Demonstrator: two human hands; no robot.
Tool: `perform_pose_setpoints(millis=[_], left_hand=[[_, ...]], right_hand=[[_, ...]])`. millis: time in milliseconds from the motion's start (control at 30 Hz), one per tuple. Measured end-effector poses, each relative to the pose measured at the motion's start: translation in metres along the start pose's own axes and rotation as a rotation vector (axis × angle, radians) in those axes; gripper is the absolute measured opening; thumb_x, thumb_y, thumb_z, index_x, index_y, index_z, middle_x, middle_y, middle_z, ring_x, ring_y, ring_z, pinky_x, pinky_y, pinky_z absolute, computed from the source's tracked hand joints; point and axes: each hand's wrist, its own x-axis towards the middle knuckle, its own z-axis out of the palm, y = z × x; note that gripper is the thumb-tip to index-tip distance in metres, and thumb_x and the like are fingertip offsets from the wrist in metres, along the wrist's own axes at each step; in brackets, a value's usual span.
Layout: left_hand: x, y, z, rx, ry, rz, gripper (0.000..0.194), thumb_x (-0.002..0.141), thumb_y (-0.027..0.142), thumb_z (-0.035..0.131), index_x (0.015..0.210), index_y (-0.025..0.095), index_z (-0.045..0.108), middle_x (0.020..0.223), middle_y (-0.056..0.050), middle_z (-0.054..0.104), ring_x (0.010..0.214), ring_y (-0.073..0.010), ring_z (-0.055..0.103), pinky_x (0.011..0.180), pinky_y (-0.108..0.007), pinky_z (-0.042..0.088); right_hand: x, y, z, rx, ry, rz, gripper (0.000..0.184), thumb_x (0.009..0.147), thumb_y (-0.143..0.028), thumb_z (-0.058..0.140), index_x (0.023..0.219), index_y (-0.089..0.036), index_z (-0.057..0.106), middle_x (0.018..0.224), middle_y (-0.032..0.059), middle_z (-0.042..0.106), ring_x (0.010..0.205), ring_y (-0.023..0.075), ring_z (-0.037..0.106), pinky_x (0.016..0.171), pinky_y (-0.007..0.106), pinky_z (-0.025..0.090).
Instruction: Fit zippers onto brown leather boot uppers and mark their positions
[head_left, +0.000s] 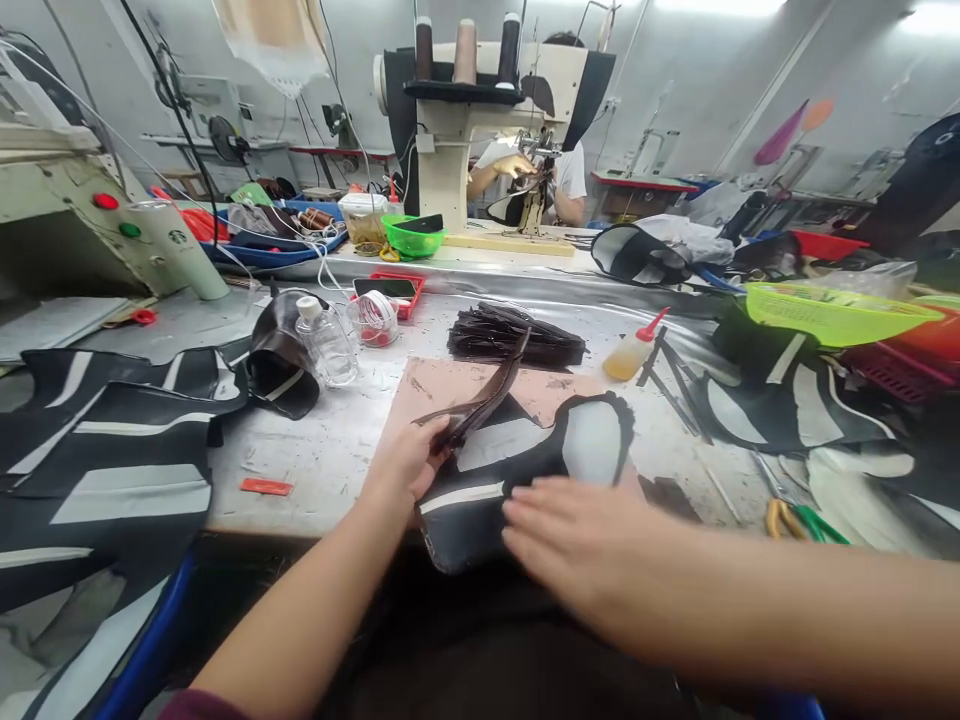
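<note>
Left hand [409, 465] is pinching a brown strip [491, 395] in its fingers above the black panel [461, 525], which is overhanging the near edge of the surface [322, 475], while the blurred right hand [574, 540], fingers extended, grasping nothing, is lying over the panel, presumably steadying it.

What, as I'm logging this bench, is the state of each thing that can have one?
Left hand: closed on dark strip
Right hand: open, flat, blurred
Dark strip: held
Black panel: overhanging the bench
Strip bundle: lying down
Red-tipped bottle: standing, part-filled
Clear bottle: standing, capped
</note>
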Motion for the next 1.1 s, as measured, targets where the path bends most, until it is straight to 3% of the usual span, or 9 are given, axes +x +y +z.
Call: perform_pose_setpoints(millis=[100, 200, 300, 400, 533, 633, 767, 967, 1100], left_hand=[[0.000, 0.000, -0.009, -0.050, 0.032, -0.036, 0.008, 0.067, 0.008, 0.058, 0.073, 0.014, 0.059, 0.066, -0.001, 0.064, 0.057, -0.0105, 0.059, 0.055, -0.022, 0.052], [0.003, 0.007, -0.013, -0.073, 0.028, -0.106, 0.007, 0.068, 0.006, 0.053, 0.070, 0.011, 0.058, 0.064, -0.003, 0.063, 0.058, -0.0132, 0.060, 0.063, -0.031, 0.056], [0.007, 0.012, -0.017, -0.091, -0.002, -0.163, 0.011, 0.067, 0.007, 0.050, 0.074, 0.009, 0.058, 0.067, -0.007, 0.064, 0.061, -0.0167, 0.062, 0.065, -0.037, 0.057], [0.005, 0.008, -0.018, -0.115, -0.039, -0.210, 0.015, 0.068, 0.008, 0.048, 0.079, 0.009, 0.058, 0.070, -0.007, 0.064, 0.060, -0.0170, 0.062, 0.066, -0.040, 0.056], [-0.008, -0.007, -0.010, -0.118, -0.108, -0.314, 0.009, 0.069, 0.010, 0.049, 0.071, 0.010, 0.057, 0.062, -0.004, 0.061, 0.055, -0.0141, 0.059, 0.062, -0.033, 0.055], [-0.015, -0.015, -0.006, -0.096, -0.140, -0.398, 0.010, 0.068, 0.012, 0.049, 0.059, 0.011, 0.054, 0.053, -0.003, 0.057, 0.047, -0.0109, 0.055, 0.049, -0.022, 0.050], [-0.014, -0.015, -0.006, -0.068, -0.162, -0.443, 0.010, 0.067, 0.015, 0.050, 0.061, 0.011, 0.057, 0.051, -0.002, 0.057, 0.044, -0.0102, 0.055, 0.047, -0.019, 0.048], [-0.014, -0.014, -0.004, 0.004, -0.177, -0.426, 0.004, 0.063, 0.015, 0.057, 0.065, 0.011, 0.059, 0.055, -0.002, 0.061, 0.048, -0.0125, 0.058, 0.050, -0.022, 0.049], [-0.015, -0.017, -0.002, 0.040, -0.165, -0.341, 0.010, 0.062, 0.015, 0.064, 0.072, 0.014, 0.060, 0.062, -0.001, 0.065, 0.053, -0.0130, 0.060, 0.055, -0.023, 0.049]], right_hand=[[-0.013, -0.024, 0.040, -0.192, 0.019, 0.048, 0.041, 0.079, -0.016, 0.036, 0.108, -0.010, 0.064, 0.115, 0.0169, 0.062, 0.107, 0.0336, 0.057, 0.093, 0.049, 0.046], [-0.023, -0.003, 0.063, -0.097, -0.015, 0.214, 0.048, 0.078, -0.009, 0.034, 0.119, -0.016, 0.058, 0.125, 0.0138, 0.056, 0.118, 0.0328, 0.048, 0.099, 0.051, 0.039], [-0.021, 0.028, 0.054, 0.049, 0.044, 0.281, 0.050, 0.079, -0.004, 0.035, 0.123, -0.017, 0.053, 0.129, 0.0161, 0.052, 0.122, 0.0336, 0.044, 0.101, 0.059, 0.029], [-0.020, 0.048, 0.030, 0.097, -0.119, 0.270, 0.036, 0.075, -0.006, 0.043, 0.105, -0.009, 0.064, 0.113, 0.0242, 0.061, 0.110, 0.0394, 0.053, 0.094, 0.069, 0.027], [-0.040, 0.065, 0.016, 0.633, -0.503, 0.385, 0.015, 0.071, -0.022, 0.054, 0.069, -0.019, 0.069, 0.064, 0.0054, 0.069, 0.060, 0.0217, 0.065, 0.070, 0.043, 0.052], [-0.064, 0.068, 0.027, 0.979, -0.416, 0.714, 0.023, 0.077, -0.029, 0.048, 0.073, -0.020, 0.069, 0.061, -0.0004, 0.067, 0.053, 0.0157, 0.063, 0.057, 0.030, 0.051], [-0.084, 0.045, 0.052, 0.966, -0.276, 0.952, 0.036, 0.086, -0.019, 0.031, 0.090, -0.014, 0.066, 0.074, 0.0074, 0.071, 0.064, 0.0184, 0.067, 0.059, 0.031, 0.052], [-0.077, 0.022, 0.064, 0.524, -0.168, 0.675, 0.041, 0.076, -0.016, 0.043, 0.115, -0.009, 0.054, 0.112, 0.0202, 0.061, 0.104, 0.0283, 0.057, 0.089, 0.046, 0.043], [-0.041, 0.033, 0.040, 0.450, -0.420, 0.471, 0.030, 0.076, -0.029, 0.052, 0.098, -0.010, 0.062, 0.087, 0.0145, 0.068, 0.079, 0.0261, 0.063, 0.072, 0.038, 0.049]])
